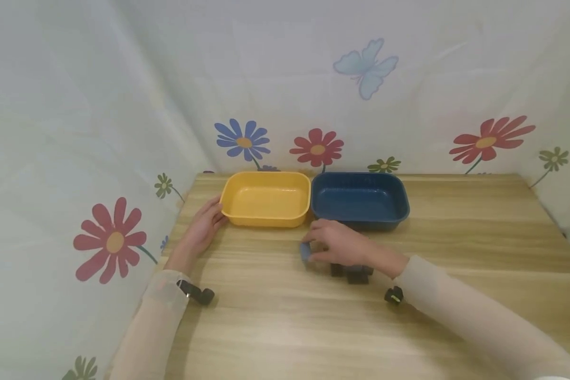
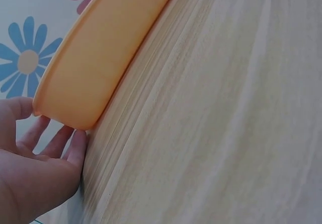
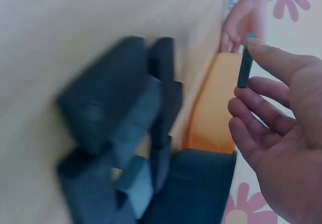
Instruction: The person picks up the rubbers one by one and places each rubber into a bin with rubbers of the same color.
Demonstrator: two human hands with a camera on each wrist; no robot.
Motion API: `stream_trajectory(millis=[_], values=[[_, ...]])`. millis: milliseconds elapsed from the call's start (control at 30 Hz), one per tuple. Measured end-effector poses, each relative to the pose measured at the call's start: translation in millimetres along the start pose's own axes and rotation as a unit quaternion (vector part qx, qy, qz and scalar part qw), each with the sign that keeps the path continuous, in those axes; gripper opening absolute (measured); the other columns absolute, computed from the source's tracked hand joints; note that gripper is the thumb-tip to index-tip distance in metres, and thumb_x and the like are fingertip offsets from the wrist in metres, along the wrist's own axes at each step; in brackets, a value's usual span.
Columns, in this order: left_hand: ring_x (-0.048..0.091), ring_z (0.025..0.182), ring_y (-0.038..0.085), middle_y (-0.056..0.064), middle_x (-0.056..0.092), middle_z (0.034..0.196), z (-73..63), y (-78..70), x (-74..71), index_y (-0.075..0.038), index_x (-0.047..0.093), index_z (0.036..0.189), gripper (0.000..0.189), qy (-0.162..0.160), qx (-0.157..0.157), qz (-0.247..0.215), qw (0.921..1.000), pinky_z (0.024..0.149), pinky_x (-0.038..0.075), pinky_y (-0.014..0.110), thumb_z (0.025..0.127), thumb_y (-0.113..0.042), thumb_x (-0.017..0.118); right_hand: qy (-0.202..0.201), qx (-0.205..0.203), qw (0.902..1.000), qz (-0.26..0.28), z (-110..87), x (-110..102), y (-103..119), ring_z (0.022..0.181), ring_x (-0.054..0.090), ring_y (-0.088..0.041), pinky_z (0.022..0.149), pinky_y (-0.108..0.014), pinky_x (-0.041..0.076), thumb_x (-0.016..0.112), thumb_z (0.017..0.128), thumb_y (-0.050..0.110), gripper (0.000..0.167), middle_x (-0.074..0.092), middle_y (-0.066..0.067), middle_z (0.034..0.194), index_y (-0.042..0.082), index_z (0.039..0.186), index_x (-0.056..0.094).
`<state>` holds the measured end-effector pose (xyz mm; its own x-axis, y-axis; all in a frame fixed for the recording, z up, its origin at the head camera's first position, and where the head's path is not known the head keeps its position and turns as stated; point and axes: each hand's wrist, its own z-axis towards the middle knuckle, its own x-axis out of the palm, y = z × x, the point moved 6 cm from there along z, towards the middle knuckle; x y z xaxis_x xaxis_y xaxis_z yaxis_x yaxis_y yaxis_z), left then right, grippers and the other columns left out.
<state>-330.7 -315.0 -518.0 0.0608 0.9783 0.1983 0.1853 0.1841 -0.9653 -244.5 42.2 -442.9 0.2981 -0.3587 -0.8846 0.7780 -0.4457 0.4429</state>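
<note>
My right hand (image 1: 337, 243) pinches a small, flat blue-grey block (image 3: 245, 60) between thumb and fingertips, just in front of the tubs. Beneath that hand stand several dark blocks (image 1: 357, 274), partly hidden in the head view. They appear large and blurred in the right wrist view, some lighter blue-grey than others. My left hand (image 1: 204, 224) rests its fingers against the left end of the yellow tub (image 1: 266, 221). In the left wrist view one fingertip lies at the tub's rim and the other fingers are spread lower along its end wall.
A dark blue tub (image 1: 380, 224) stands right beside the yellow one at the back of the wooden table (image 1: 275, 316). Behind them hangs a white cloth (image 1: 285, 89) printed with flowers and a butterfly. Black wrist mounts (image 1: 195, 293) sit on both sleeves.
</note>
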Motion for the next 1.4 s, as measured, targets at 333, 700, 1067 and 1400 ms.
stream_trajectory(millis=[333, 700, 1067, 1400], values=[[0.04, 0.15, 0.023, 0.014, 0.028, 0.172, 2.9, 3.9, -1.5, -0.009, 0.022, 0.169, 0.055, 0.006, -0.021, -0.006, 0.9997, 0.125, 0.033, 0.039, 0.117, -0.019, 0.039, -0.075, 0.041, 0.9946, 0.057, 21.9, -27, -16, 0.117, 0.066, -0.022, 0.104, -0.043, 0.056, 0.086, 0.092, 0.03, 0.042, 0.073, -0.003, 0.124, 0.01, 0.128, 0.076], [0.039, 0.151, 0.024, 0.013, 0.026, 0.172, 1.2, -1.3, -1.4, -0.009, 0.02, 0.169, 0.058, 0.013, -0.021, 0.011, 0.9996, 0.125, 0.034, 0.038, 0.117, -0.021, 0.04, -0.137, 0.08, 0.9852, 0.063, 51.5, -34, -39, 0.109, 0.065, -0.026, 0.096, -0.043, 0.057, 0.083, 0.095, 0.031, 0.042, 0.073, -0.007, 0.123, 0.007, 0.128, 0.075], [0.039, 0.151, 0.024, 0.013, 0.026, 0.172, -0.8, 3.5, -9.0, -0.009, 0.02, 0.169, 0.056, 0.006, -0.025, 0.006, 0.9997, 0.124, 0.036, 0.036, 0.118, -0.021, 0.038, -0.149, 0.125, 0.9772, 0.086, 96.9, -31, -46, 0.116, 0.066, -0.03, 0.102, -0.044, 0.055, 0.082, 0.095, 0.034, 0.044, 0.075, -0.01, 0.124, 0.007, 0.129, 0.075], [0.044, 0.146, 0.021, 0.015, 0.03, 0.169, 3.0, 3.7, -1.7, -0.007, 0.023, 0.168, 0.055, 0.013, -0.016, 0.006, 0.9998, 0.122, 0.038, 0.034, 0.117, -0.021, 0.038, -0.144, 0.157, 0.9753, 0.056, 144.6, -27, -50, 0.12, 0.066, -0.026, 0.106, -0.038, 0.053, 0.081, 0.096, 0.034, 0.046, 0.073, -0.008, 0.127, 0.008, 0.132, 0.073]])
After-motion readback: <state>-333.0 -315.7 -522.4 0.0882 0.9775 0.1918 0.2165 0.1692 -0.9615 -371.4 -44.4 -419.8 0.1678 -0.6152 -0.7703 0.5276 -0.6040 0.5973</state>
